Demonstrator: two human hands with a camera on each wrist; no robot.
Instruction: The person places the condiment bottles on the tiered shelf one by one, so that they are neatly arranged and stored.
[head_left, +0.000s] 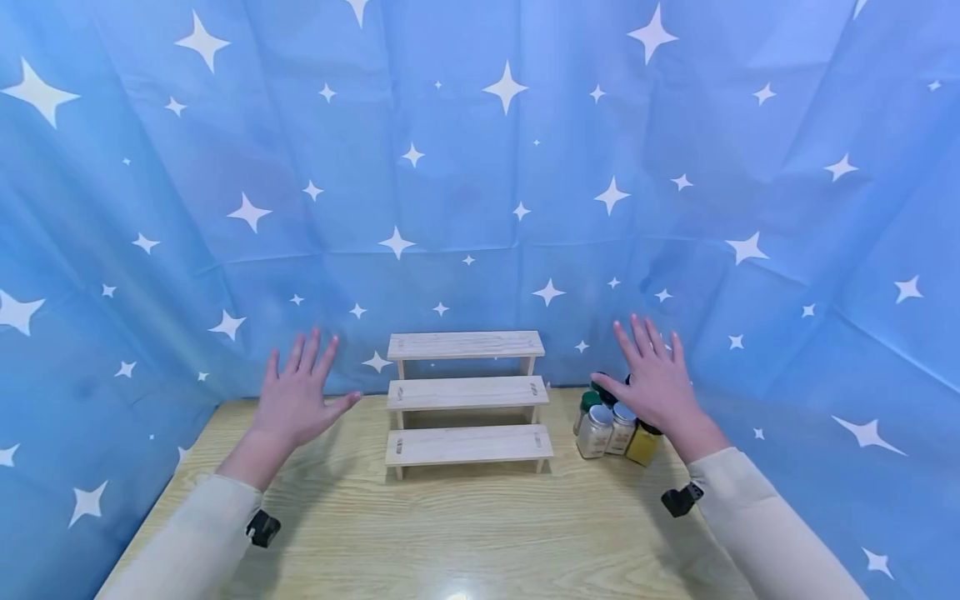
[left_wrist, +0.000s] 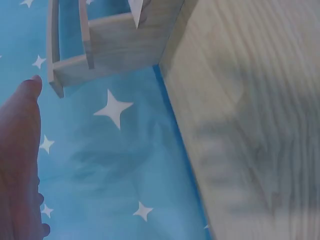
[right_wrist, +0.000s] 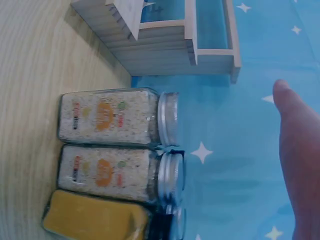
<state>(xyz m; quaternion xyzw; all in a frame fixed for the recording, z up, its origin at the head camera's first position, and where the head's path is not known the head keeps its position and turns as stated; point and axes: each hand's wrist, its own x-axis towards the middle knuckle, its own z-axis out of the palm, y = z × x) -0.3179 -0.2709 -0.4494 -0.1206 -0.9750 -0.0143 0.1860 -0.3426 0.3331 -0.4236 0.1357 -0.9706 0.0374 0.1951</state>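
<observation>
A three-step wooden rack stands at the back middle of the table, its shelves bare. My left hand is held up to its left, fingers spread and holding nothing. On the other side my right hand is raised with spread fingers above a cluster of spice jars, partly covering them. Two jars with silver lids, a front jar and its neighbour, hold pale speckled contents. Beside them is a jar of yellow powder with a black lid. Behind these, a green-lidded jar shows partly.
The light wood table ends at the back against a blue curtain with white stars. The curtain also runs along the left and right sides. Black wrist cameras, including the left one, sit at both sleeves.
</observation>
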